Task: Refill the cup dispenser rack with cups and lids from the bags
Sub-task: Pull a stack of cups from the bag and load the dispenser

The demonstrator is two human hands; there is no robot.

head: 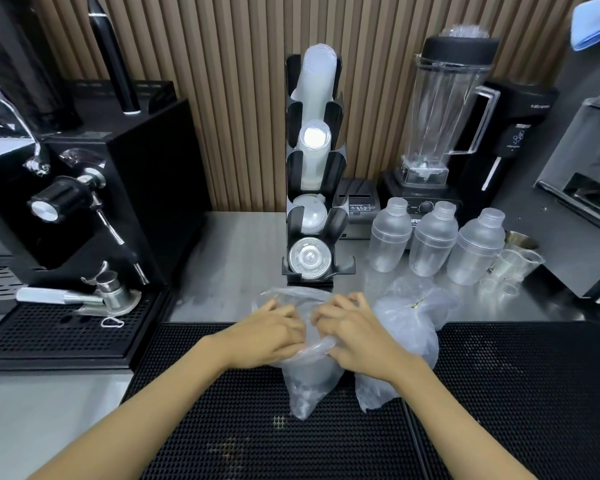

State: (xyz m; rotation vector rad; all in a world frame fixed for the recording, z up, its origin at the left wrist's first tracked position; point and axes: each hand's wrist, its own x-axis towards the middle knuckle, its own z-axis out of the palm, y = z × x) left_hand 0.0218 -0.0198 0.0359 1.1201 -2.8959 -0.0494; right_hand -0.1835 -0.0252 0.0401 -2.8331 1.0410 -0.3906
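Note:
A tall black dispenser rack (293, 216) stands upright at the middle of the steel counter. Its upper two slots hold stacks of translucent cups (317, 77), a lower slot holds dome lids (310, 214), and the bottom slot holds flat clear lids (309, 259). In front of it a clear plastic bag (307, 386) lies on the black rubber mat. My left hand (269, 336) and my right hand (352, 332) both pinch the bag's gathered mouth. A second clear bag (407, 322) lies just to the right, touching my right wrist.
An espresso machine (84, 188) with a drip tray (59, 332) fills the left. Three plastic shakers (433, 239), a blender (440, 112), small measuring cups (515, 266) and a black machine stand at the right. A receipt printer (359, 206) sits behind the rack.

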